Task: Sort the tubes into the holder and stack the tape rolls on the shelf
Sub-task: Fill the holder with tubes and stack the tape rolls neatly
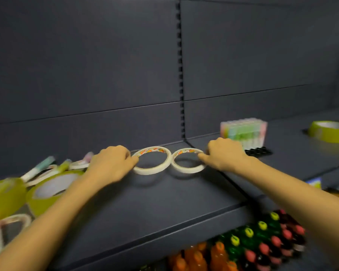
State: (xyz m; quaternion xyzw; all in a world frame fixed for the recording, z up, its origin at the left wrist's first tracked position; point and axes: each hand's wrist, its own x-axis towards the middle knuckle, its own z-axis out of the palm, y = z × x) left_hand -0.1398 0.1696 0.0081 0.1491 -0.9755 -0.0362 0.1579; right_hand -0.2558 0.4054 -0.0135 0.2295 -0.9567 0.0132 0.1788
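Fingers [125, 152] of the left hand [112, 163] are curling over the 9 o'clock edge of the left tape roll [151, 171], with the thumb pinching that rim from outside. Matching fingers [210, 151] of the right hand [226, 155] are gripping the right tape roll [188, 170] at its 3 o'clock edge. Both rolls are thin, flat, off-white rings with a bright orange-and-green print showing inside the core. They are lying level, side by side and touching each other, low over the dark shelf [164, 204] near its back panel; blur is hiding whether they are resting on it. At 3 o'clock of the right hand, pastel tubes [243, 132] are standing packed upright beside a black holder [259, 151]. Wide green tape rolls [49, 200] and loose tubes [37, 169] are crowding the shelf at 8 o'clock. Capped drink bottles [262, 241] are showing below at 5 o'clock.
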